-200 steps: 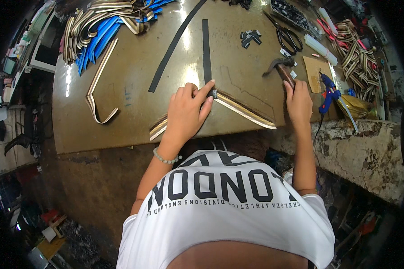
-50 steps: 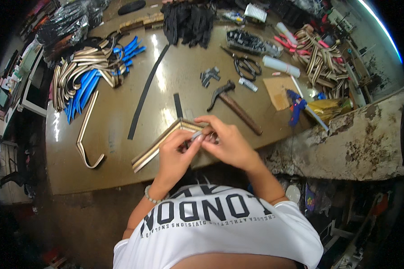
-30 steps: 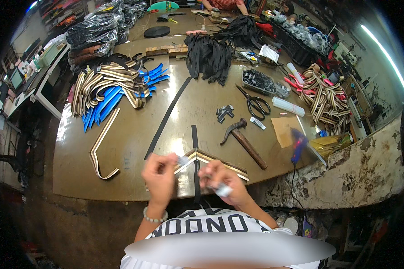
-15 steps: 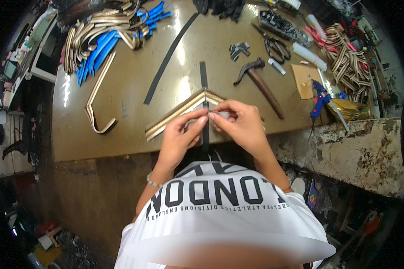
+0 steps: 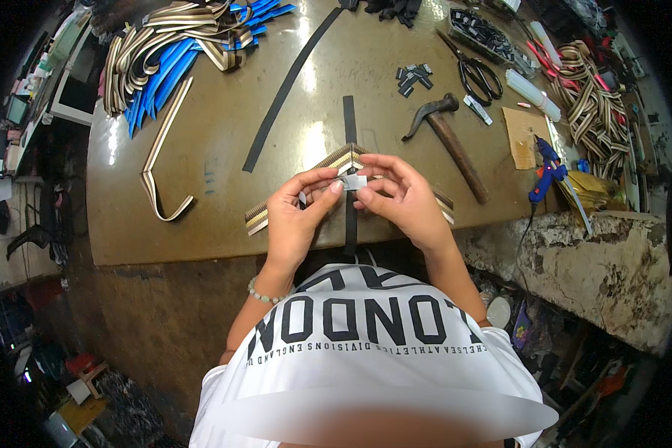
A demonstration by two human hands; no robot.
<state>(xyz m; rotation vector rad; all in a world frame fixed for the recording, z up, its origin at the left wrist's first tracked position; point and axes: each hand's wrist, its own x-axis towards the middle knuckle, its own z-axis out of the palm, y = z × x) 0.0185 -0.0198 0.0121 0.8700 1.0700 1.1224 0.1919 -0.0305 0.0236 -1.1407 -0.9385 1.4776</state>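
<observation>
Between finger and thumb of my left hand is a small whitish label, its free end pointing right. My right hand is beside that end, thumb and index finger spread apart around it. Whether another right fingertip touches the label is hard to make out. Under both hands lies a brown, cream and black striped strap, bent into a peak, its middle partly covered by my fingers. A narrow black strip runs beneath the peak toward the table's near edge.
A hammer, scissors, small dark clips and a blue glue gun lie to the right. Left are another bent strap, a long black strip and a striped strap pile. More straps hang far right.
My right fingers have opened and moved slightly away from my left fingertips, so the whitish label now shows between the hands. The view has shifted a little.
</observation>
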